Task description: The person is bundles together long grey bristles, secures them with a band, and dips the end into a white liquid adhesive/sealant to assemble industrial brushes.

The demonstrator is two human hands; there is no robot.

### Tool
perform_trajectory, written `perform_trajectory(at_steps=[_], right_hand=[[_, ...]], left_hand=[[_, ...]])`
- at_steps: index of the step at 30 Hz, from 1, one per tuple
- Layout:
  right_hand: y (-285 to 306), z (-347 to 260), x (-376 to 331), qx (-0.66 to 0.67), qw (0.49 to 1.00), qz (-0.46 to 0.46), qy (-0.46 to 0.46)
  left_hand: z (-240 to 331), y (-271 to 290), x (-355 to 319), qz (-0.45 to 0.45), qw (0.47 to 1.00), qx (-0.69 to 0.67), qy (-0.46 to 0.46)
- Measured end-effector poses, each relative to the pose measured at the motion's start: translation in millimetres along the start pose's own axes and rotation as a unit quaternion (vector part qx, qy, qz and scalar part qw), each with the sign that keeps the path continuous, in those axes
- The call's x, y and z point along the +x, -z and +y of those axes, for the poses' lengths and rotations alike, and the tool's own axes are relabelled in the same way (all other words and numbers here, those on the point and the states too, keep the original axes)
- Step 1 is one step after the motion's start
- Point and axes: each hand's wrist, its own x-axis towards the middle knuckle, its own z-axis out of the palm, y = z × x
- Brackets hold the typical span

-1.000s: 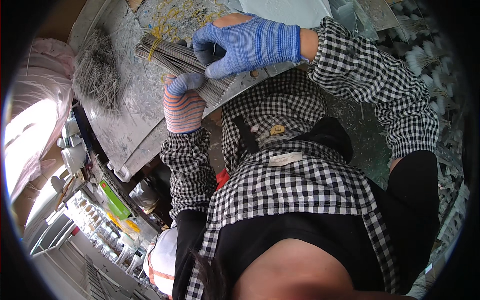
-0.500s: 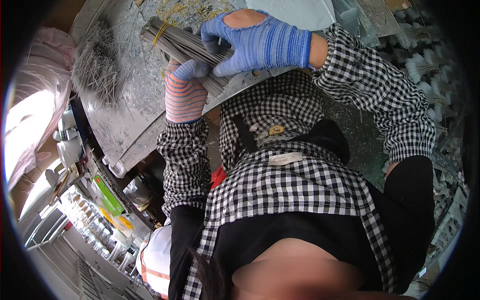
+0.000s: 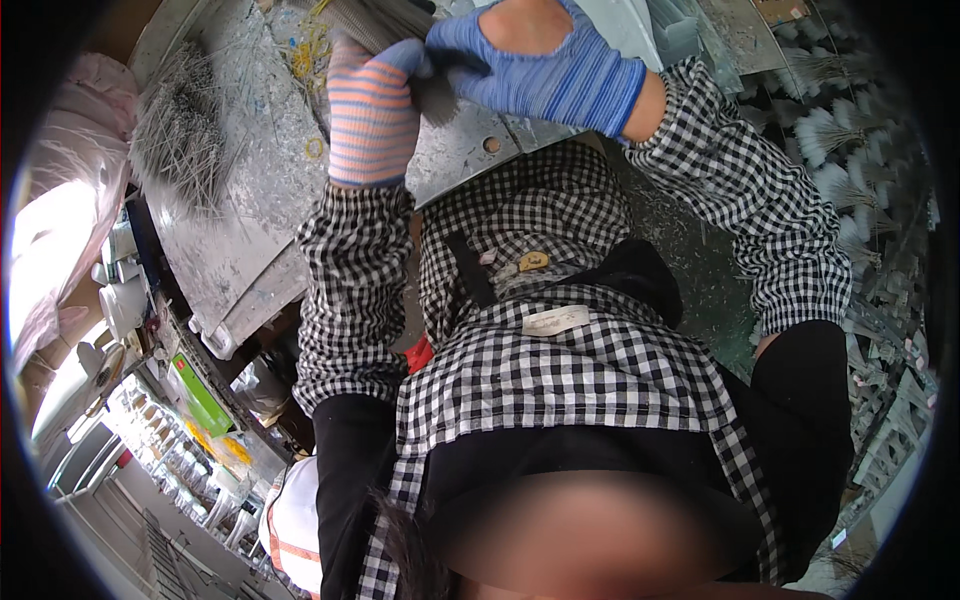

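Note:
A thick bundle of thin grey wire-like rods [image 3: 385, 22] is held up over the worktable, partly cut off by the top edge. My left hand [image 3: 372, 115], in a pink, orange and blue striped glove, wraps around the bundle's near side. From the right, my right hand [image 3: 550, 75], in a blue glove with a gap over its back, closes on the same bundle near its lower end. Some fingertips are hidden behind the rods. Yellow rubber bands [image 3: 310, 55] lie on the table beside the bundle.
Left of my hands, a loose heap of thin grey rods [image 3: 185, 130] lies on the scuffed metal worktable [image 3: 265, 225]. White tufted bundles [image 3: 840, 135] stand at the right. Pink-white sheeting [image 3: 75, 170] hangs at the left, above a green box [image 3: 203, 393].
Both hands have moved up and away from me with the bundle, which now stands steeper. The yellow band around it no longer shows clearly.

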Motion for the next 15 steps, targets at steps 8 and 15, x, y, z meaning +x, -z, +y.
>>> perform_trajectory(at_steps=[8,15], right_hand=[[24,35,0,0.139,0.982,0.023,-0.128],[40,68,-7,-0.001,0.992,0.005,-0.127]], left_hand=[[67,-36,59,0.031,0.891,-0.398,0.217],[59,-50,93,-0.047,0.945,-0.310,0.092]])
